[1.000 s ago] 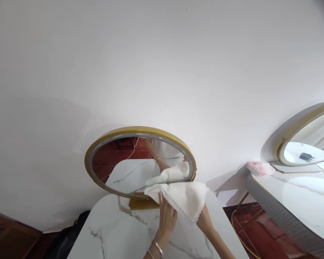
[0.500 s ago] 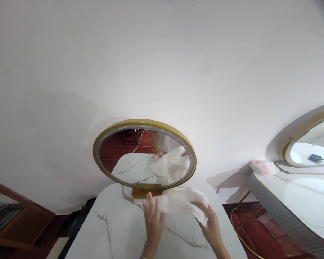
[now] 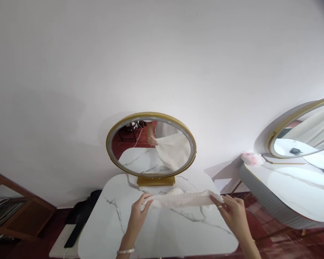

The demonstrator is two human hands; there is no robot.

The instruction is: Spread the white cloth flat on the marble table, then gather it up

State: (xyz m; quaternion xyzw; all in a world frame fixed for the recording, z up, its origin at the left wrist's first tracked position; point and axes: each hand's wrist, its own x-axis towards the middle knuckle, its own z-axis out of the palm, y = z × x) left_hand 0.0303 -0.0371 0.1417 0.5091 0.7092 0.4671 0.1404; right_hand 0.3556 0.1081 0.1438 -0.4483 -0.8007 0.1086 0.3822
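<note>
A white cloth (image 3: 182,199) is stretched between my two hands above the marble-patterned white tabletop (image 3: 140,233). My left hand (image 3: 140,210) pinches its left end between thumb and fingers. At the other end, my right hand (image 3: 230,212) grips the cloth's right corner. Just beyond the cloth stands a round mirror (image 3: 151,144) with a gold frame on a gold base (image 3: 156,180). The mirror's glass reflects the hanging cloth and one of my hands. Whether the cloth's lower part touches the tabletop, I cannot tell.
To the right is a second marble-topped table (image 3: 291,187) with another gold-framed mirror (image 3: 275,136) and a pink-and-white packet (image 3: 252,158). A wooden shelf (image 3: 24,216) stands at left, near a black bag (image 3: 83,208) and a black power strip (image 3: 74,234). A white wall (image 3: 162,54) rises behind.
The bunched cloth is now spread out wide. My left hand has gone from flat and open to pinching its left end. My right hand has moved further right with the other end.
</note>
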